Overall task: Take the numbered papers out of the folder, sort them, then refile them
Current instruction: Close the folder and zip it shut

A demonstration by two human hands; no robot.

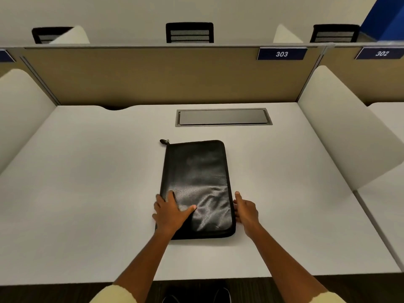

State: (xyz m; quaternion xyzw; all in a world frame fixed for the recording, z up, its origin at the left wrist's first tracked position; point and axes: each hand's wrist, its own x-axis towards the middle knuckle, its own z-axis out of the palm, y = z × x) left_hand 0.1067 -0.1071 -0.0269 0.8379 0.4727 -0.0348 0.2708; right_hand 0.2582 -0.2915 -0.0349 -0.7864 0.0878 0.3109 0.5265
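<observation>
Our left hand (169, 212) lies flat, fingers spread, on the zipped black leather folder (196, 184); our right hand (246, 209) touches its edge, perhaps gripping, on the white desk (87, 193).

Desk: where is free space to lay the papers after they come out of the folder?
Two wide bare patches flank the folder: one between it and the left divider, one between it and the right divider. A narrower strip lies between folder and hatch. Only the middle is taken, by both hands.
</observation>
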